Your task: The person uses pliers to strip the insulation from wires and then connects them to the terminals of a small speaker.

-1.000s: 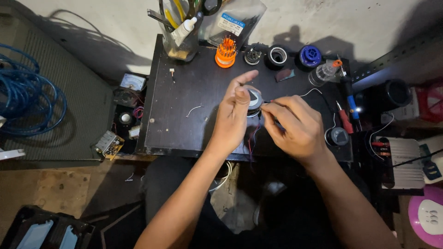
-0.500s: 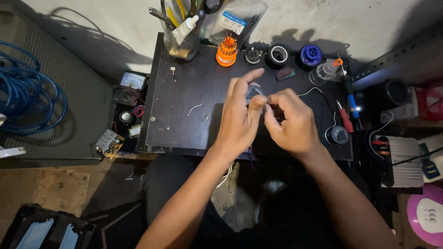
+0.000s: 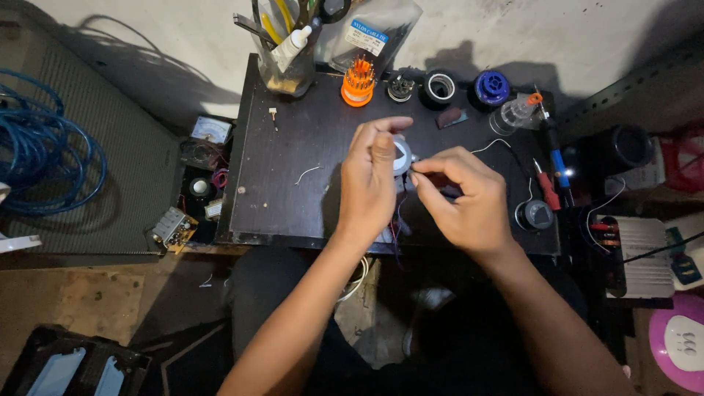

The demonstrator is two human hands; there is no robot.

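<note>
At the far edge of the dark rectangular worktable (image 3: pixel 293 147), a clear plastic bag (image 3: pixel 381 33) leans against the wall, bearing a small white rectangular label with a blue band (image 3: pixel 369 37). Left of the table, on the floor, lies a small square analogue meter with a white dial face (image 3: pixel 210 130).

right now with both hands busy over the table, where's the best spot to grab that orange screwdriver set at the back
Grip the orange screwdriver set low on its round base, coming from the front. It stands upright with bit handles sticking up on top, so a top grab would catch those. A clear tool holder crowds its left and a small dark round part its right; the front of the dark table looks open. Probably easiest for the left hand.
</note>
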